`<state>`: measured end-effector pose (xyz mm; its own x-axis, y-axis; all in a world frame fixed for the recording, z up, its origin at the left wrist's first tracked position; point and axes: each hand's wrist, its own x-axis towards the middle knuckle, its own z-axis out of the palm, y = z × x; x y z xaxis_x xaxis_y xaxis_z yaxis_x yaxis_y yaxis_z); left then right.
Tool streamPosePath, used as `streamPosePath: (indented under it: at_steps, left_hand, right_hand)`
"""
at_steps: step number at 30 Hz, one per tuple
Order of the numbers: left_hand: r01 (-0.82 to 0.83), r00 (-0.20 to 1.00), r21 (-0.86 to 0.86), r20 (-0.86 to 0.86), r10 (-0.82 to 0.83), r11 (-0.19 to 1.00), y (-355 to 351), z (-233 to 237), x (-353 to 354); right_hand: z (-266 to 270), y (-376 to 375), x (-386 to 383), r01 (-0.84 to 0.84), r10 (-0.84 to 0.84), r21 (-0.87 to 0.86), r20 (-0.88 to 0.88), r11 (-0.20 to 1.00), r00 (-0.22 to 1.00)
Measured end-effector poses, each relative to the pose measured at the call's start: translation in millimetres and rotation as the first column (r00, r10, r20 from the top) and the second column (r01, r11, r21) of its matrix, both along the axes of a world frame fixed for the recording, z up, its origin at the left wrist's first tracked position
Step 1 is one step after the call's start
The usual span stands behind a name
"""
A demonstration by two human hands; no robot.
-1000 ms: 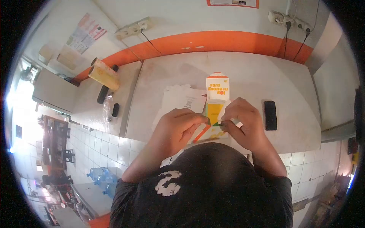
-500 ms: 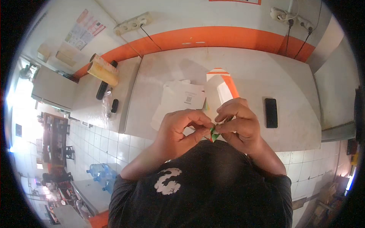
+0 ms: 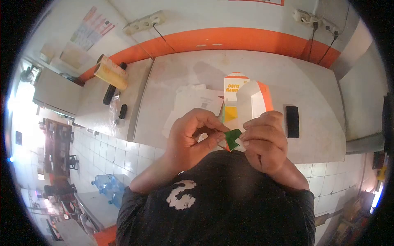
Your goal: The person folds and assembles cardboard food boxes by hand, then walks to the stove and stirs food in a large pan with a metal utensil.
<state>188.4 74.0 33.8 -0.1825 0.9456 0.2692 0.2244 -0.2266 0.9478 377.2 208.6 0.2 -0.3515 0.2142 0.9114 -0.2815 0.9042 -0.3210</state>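
Note:
In the head view, my left hand (image 3: 195, 133) is closed in a pinch on a small green flap (image 3: 233, 139) with an orange edge, in front of my chest. Close on its other side is my right hand (image 3: 264, 141), its fingers curled together at the flap's white edge. A printed cardboard box (image 3: 254, 98) with a white inside and an orange side stands open just beyond my right fingers. Whether the green flap belongs to this box is hidden by my hands. Behind it a white panel (image 3: 232, 90) with orange lettering and a yellow patch (image 3: 230, 113) show.
Flat white cardboard sheets (image 3: 188, 102) lie on the white table (image 3: 184, 65), left of the box. A black phone (image 3: 292, 121) lies to the right. Yellowish rolls (image 3: 111, 76) rest on the left-hand table. Blue water jugs (image 3: 108, 186) stand lower left.
The green flap shows larger between my hands, and my right fingers have shifted slightly right. The box's white inside has swung right and opened wider, uncovering the lettered panel and yellow patch.

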Motion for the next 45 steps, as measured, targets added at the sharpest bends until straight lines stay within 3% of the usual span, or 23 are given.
streamPosePath:
  at_steps: [4, 7, 10, 13, 16, 19, 22, 25, 26, 28, 29, 30, 31, 32, 34, 35, 37, 38, 40, 43, 45]
  left_hand:
    - [0.074, 0.995, -0.057, 0.069, -0.07, 0.996, -4, 6, 0]
    - [0.067, 0.996, -0.015, -0.056, -0.067, 0.998, -5, 9, 2]
    - [0.07, 0.99, -0.037, 0.128, -0.065, 0.997, -5, 4, 5]
    - [0.047, 0.992, -0.015, 0.115, -0.045, 0.999, -5, 1, 5]
    - [0.084, 0.993, -0.047, -0.078, -0.087, 0.995, -7, 1, -2]
    - [0.181, 0.938, -0.265, -0.243, -0.247, 0.947, -8, 22, -4]
    - [0.24, 0.901, -0.188, -0.323, -0.291, 0.952, -5, 23, -6]
    - [0.072, 0.856, 0.056, -0.516, -0.033, 0.996, 3, 23, -5]
    - [0.029, 0.833, 0.087, -0.553, 0.024, 0.996, 4, 23, -7]
    - [-0.039, 0.807, -0.017, -0.59, 0.021, 0.999, -1, 13, -19]
    - [0.008, 0.733, -0.057, -0.679, -0.044, 0.998, -1, 8, -27]
    - [-0.002, 0.741, -0.027, -0.671, -0.016, 1.0, -1, 7, -26]
    - [-0.012, 0.749, 0.004, -0.663, 0.011, 1.0, -2, 6, -21]
    - [-0.022, 0.757, 0.033, -0.652, 0.038, 0.999, -1, 4, -17]
    - [-0.176, 0.881, 0.104, -0.427, 0.203, 0.979, 6, 1, -7]
    - [-0.257, 0.911, 0.124, -0.3, 0.283, 0.958, 8, 1, -4]
    - [-0.066, 0.88, 0.074, -0.466, 0.093, 0.995, 4, -5, -27]
    - [0.028, 0.841, 0.035, -0.541, -0.005, 0.999, 2, -7, -35]
    - [-0.011, 0.835, 0.073, -0.548, 0.049, 0.997, 3, -6, -32]
    - [-0.107, 0.825, 0.094, -0.548, 0.141, 0.99, 4, -22, -37]
    - [-0.12, 0.865, 0.099, -0.478, 0.153, 0.988, 6, -36, -39]
  right_hand:
    - [10, 1, 0, -0.046, 0.044, 0.028, 0.065, 0.999, 0.997]
    - [12, 0, -1, -0.086, 0.084, 0.019, 0.093, 0.996, 0.992]
    - [9, 0, 2, -0.048, 0.048, 0.0, 0.069, 0.999, 0.996]
    - [12, -5, 1, -0.042, 0.045, -0.03, 0.087, 0.999, 0.995]
    - [18, 0, 4, -0.166, 0.255, -0.275, 0.329, 0.947, 0.909]
    - [15, 7, 14, -0.157, 0.672, -0.773, 0.409, 0.615, 0.617]
    - [-1, 1, 6, -0.249, 0.803, -0.943, 0.031, 0.221, 0.595]
    - [-14, 2, 8, -0.164, 0.591, -0.94, 0.048, 0.3, 0.805]
    - [-14, 3, 6, -0.252, 0.567, -0.887, 0.014, 0.387, 0.823]
    - [-12, 5, 1, -0.397, 0.529, -0.735, -0.062, 0.549, 0.846]
    - [-7, 5, 0, -0.276, 0.431, -0.608, 0.122, 0.745, 0.894]
    - [2, 4, -1, -0.149, 0.288, -0.43, 0.279, 0.891, 0.916]
    - [7, 4, -2, -0.024, 0.11, -0.214, 0.399, 0.976, 0.91]
    - [3, 4, -2, -0.036, 0.123, -0.216, 0.404, 0.976, 0.906]
    - [-10, 5, 0, -0.061, 0.15, -0.22, 0.416, 0.974, 0.897]
    - [-15, 5, 3, -0.101, 0.216, -0.31, 0.364, 0.945, 0.906]
    - [-24, 5, 6, -0.189, 0.333, -0.476, 0.239, 0.859, 0.912]
    - [-28, 7, 4, -0.137, 0.296, -0.472, 0.281, 0.871, 0.913]
    - [-35, 8, 1, -0.028, 0.217, -0.46, 0.363, 0.887, 0.906]
    - [-33, 1, -1, 0.151, 0.202, -0.48, 0.607, 0.864, 0.769]
    - [-52, 3, -2, 0.076, 0.238, -0.514, 0.517, 0.854, 0.822]
